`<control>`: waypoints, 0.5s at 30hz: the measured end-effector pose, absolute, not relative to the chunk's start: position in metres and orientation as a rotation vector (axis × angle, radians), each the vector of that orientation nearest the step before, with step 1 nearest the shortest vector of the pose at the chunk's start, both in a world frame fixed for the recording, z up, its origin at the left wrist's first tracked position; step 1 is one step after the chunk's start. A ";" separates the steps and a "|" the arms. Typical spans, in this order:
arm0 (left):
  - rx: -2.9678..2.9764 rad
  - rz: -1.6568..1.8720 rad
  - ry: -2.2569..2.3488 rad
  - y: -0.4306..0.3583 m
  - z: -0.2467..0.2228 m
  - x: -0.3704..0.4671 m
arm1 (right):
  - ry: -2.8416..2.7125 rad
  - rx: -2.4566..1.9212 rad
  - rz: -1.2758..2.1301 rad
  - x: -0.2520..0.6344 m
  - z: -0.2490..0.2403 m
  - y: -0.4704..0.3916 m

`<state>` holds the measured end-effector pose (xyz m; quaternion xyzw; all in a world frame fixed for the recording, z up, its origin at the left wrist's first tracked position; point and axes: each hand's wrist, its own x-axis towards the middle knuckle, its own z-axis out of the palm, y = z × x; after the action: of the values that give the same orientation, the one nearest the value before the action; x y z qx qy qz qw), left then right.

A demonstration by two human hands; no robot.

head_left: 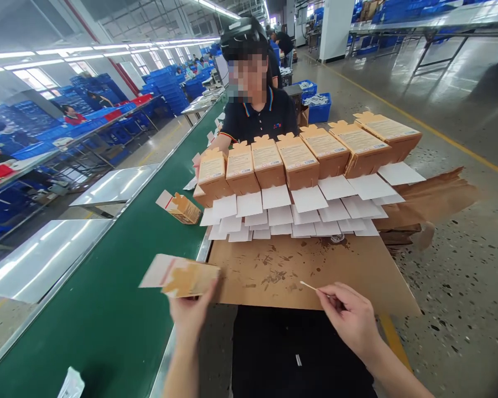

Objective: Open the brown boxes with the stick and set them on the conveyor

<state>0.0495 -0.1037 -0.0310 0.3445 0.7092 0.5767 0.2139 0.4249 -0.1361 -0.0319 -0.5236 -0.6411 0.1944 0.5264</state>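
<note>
My left hand grips a small brown cardboard box with its white flap open to the left, held over the edge of the green conveyor belt. A thin cotton swab sticks out from between the thumb and fingers of my right hand, its pale tip pointing left above the brown cardboard sheet. Dark smears mark that sheet between my hands. Beyond it, several similar boxes are piled in rows, their white flaps turned towards me.
One open box lies on the green conveyor belt at left. Behind the pile sits a co-worker in a dark polo shirt. Crumpled brown paper is at right; a small plastic packet rests at lower left.
</note>
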 end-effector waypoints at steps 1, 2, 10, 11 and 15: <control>0.890 1.658 2.035 -0.099 -0.021 0.026 | -1.516 -1.255 0.439 0.430 -0.030 -0.134; 0.825 1.689 2.104 -0.093 -0.012 0.003 | -1.502 -1.256 0.418 0.434 -0.029 -0.132; 0.664 1.652 2.332 -0.086 -0.007 -0.060 | -1.519 -1.240 0.332 0.453 -0.021 -0.118; 0.726 1.786 2.344 -0.091 -0.009 -0.058 | -1.500 -1.256 0.306 0.458 -0.020 -0.119; 1.245 2.340 2.032 -0.084 0.011 -0.039 | -1.446 -1.345 0.226 0.477 -0.018 -0.121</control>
<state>-0.0387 -0.0840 0.0107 0.3710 0.6054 0.6972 -0.0991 0.4769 -0.1205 -0.0183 -0.5671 -0.6097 0.0952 0.5456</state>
